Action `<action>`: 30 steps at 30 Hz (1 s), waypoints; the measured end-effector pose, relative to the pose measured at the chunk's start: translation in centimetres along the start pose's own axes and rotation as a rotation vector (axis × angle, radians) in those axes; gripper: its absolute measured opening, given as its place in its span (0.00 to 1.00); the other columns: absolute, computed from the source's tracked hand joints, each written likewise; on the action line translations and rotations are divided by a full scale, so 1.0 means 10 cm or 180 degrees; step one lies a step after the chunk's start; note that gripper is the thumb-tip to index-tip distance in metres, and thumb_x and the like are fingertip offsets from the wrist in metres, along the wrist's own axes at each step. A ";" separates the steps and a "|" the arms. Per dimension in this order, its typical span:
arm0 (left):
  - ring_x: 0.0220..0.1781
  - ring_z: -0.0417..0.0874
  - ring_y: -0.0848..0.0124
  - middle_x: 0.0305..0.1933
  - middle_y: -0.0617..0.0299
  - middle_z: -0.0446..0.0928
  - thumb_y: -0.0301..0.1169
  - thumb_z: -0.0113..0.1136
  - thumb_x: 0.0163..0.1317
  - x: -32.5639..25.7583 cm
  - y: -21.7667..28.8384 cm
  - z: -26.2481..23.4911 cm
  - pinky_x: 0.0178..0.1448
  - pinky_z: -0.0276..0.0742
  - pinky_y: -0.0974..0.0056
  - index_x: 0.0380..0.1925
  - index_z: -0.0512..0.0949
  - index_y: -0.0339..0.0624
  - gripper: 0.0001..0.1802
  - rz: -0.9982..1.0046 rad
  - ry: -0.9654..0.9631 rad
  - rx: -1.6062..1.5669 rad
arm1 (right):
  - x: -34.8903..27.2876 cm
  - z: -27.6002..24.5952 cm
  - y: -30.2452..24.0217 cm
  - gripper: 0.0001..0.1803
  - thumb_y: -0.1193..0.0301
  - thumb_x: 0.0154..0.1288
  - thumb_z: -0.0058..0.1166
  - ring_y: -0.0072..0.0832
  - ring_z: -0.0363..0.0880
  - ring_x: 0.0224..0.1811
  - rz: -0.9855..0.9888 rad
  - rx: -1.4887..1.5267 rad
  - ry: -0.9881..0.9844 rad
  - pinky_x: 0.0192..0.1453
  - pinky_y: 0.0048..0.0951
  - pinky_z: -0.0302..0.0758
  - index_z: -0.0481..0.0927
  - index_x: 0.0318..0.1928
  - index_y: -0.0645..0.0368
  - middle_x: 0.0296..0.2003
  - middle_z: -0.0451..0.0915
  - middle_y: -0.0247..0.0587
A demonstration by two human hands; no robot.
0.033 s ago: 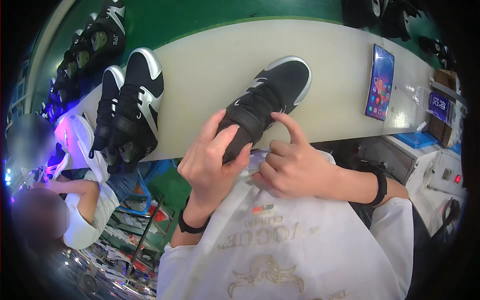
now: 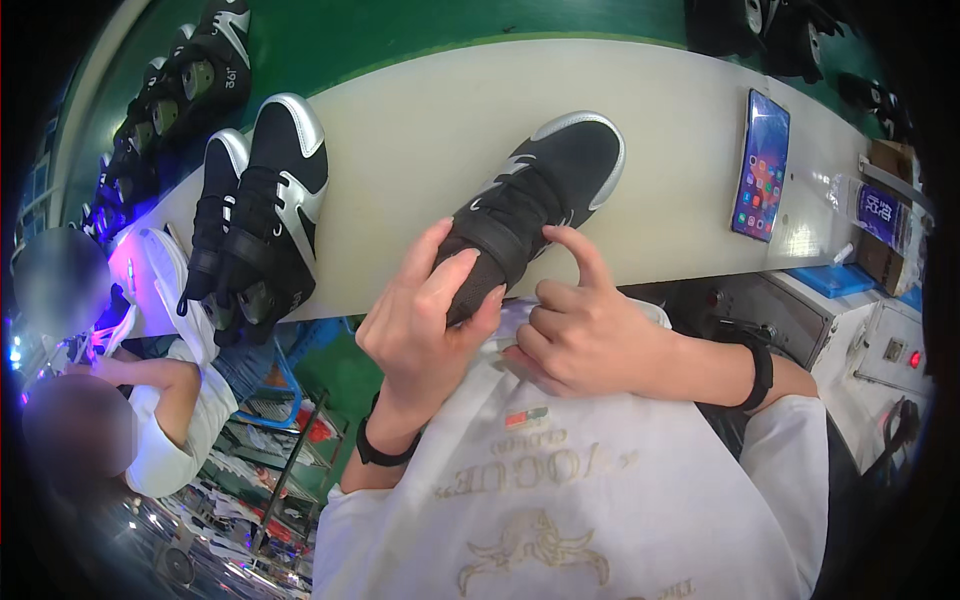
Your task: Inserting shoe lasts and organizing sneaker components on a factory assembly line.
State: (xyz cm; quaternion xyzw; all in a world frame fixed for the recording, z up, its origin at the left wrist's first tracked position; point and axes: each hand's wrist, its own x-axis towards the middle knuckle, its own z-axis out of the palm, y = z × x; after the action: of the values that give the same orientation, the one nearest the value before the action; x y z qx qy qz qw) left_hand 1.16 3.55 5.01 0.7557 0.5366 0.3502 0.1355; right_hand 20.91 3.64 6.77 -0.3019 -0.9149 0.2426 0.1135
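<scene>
A black high-top sneaker with a silver toe cap and a white sole lies on the cream table, toe pointing away, its heel over the near edge. My left hand is wrapped around the ankle collar and strap. My right hand sits just right of the heel. Its index finger is stretched up against the shoe's side, and the other fingers are curled and hold nothing. Both wrists wear a black band.
A matching pair of black and silver sneakers stands at the table's left end. More shoes line a green belt behind. A lit phone and a plastic bottle lie at the right. A seated person works at the lower left.
</scene>
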 end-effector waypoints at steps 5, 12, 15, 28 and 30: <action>0.43 0.88 0.58 0.52 0.52 0.83 0.32 0.75 0.51 -0.01 -0.03 0.01 0.41 0.86 0.61 0.47 0.77 0.48 0.23 0.0024 0.0072 0.0007 | 0.12 0.05 0.16 0.20 0.64 0.60 0.58 0.28 0.72 0.23 -0.0189 0.0821 0.0251 0.70 0.59 0.59 0.78 0.13 0.57 0.11 0.72 0.31; 0.53 0.85 0.50 0.59 0.43 0.79 0.31 0.73 0.56 -0.03 0.12 -0.01 0.54 0.83 0.55 0.53 0.75 0.43 0.25 -0.0369 -0.0197 0.0056 | 0.03 -0.42 0.32 0.05 0.73 0.61 0.63 0.37 0.80 0.29 0.0955 0.2071 0.0737 0.58 0.46 0.74 0.85 0.31 0.61 0.24 0.81 0.40; 0.57 0.84 0.50 0.64 0.41 0.75 0.26 0.71 0.57 0.06 0.32 -0.20 0.58 0.81 0.57 0.53 0.77 0.42 0.23 -0.1092 -0.0448 -0.0863 | 0.13 -0.48 0.12 0.32 0.57 0.58 0.70 0.53 0.76 0.59 0.1211 0.1345 0.0937 0.65 0.48 0.70 0.78 0.59 0.61 0.58 0.75 0.58; 0.56 0.78 0.50 0.56 0.51 0.78 0.30 0.72 0.55 -0.06 -0.93 -1.04 0.62 0.72 0.52 0.57 0.74 0.39 0.29 -0.1706 0.0511 0.0783 | 0.58 -0.10 -0.06 0.33 0.74 0.51 0.73 0.73 0.46 0.76 0.1059 0.1125 0.0656 0.73 0.58 0.58 0.77 0.60 0.58 0.75 0.48 0.70; 0.57 0.78 0.51 0.56 0.51 0.78 0.29 0.72 0.55 -0.08 -0.89 -0.98 0.62 0.72 0.52 0.57 0.75 0.39 0.29 -0.1788 0.0606 0.0712 | 0.72 -0.05 -0.07 0.33 0.70 0.52 0.73 0.72 0.51 0.74 0.0974 0.0927 0.0677 0.71 0.58 0.62 0.77 0.60 0.55 0.74 0.51 0.68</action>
State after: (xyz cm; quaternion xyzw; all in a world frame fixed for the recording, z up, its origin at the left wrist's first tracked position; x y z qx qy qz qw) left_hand -11.97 4.58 6.52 0.5520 0.7698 0.3071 0.0921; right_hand 15.01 7.74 8.03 -0.4414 -0.7967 0.3533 0.2135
